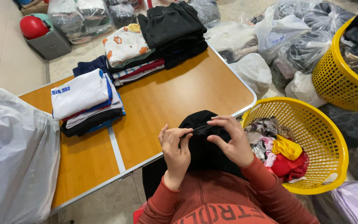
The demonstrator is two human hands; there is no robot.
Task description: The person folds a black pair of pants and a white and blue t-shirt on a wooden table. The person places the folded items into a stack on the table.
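Both sets of fingers pinch the black garment at its top edge, held at the tabletop edge, left hand and right hand close together. Loose cloth could slip off toward the yellow basket.

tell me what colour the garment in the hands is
Black. The garment is pinched at its top edge by the left hand and right hand, seen in the head view.

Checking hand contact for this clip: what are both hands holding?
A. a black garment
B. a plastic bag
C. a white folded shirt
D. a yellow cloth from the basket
A: the left hand and right hand both pinch the black garment at the table edge.
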